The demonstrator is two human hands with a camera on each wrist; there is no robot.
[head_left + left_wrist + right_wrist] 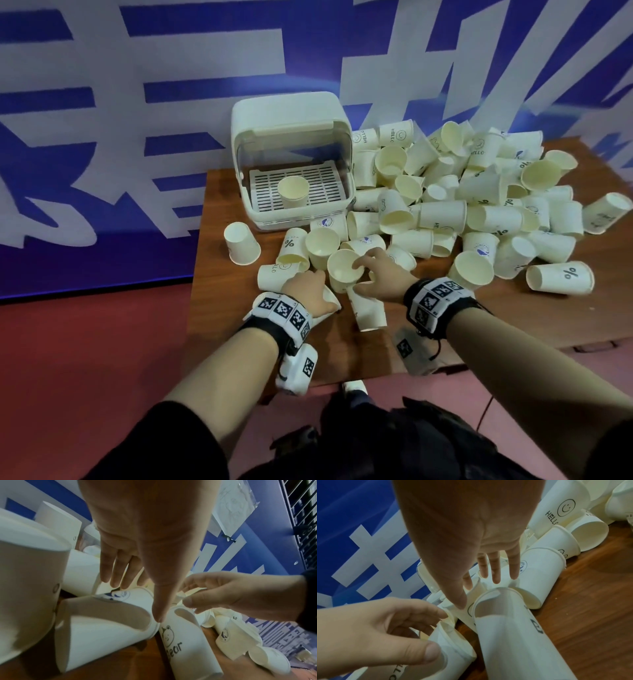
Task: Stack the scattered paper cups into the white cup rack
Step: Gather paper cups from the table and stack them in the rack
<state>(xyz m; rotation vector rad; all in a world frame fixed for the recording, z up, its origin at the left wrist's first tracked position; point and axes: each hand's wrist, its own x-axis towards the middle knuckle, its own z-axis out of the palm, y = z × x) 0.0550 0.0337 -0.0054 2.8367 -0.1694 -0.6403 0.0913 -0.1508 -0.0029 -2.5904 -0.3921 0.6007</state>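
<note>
The white cup rack (284,116) stands open at the back of the wooden table (239,318), with one paper cup (293,192) upright on its slotted tray. In front of it my right hand (358,277) pinches the rim of an upright paper cup (342,274), fingers over the rim and thumb outside. My left hand (317,284) lies just left of that cup, on a paper cup on its side (102,628). Its thumb is on the rim and its fingers curl on the far side. A cup printed with a bear (185,649) lies between my wrists.
A big heap of loose paper cups (479,192) covers the right half of the table. One cup (241,246) stands upside down near the left table edge. A blue and white banner (102,102) hangs behind, with red floor to the left.
</note>
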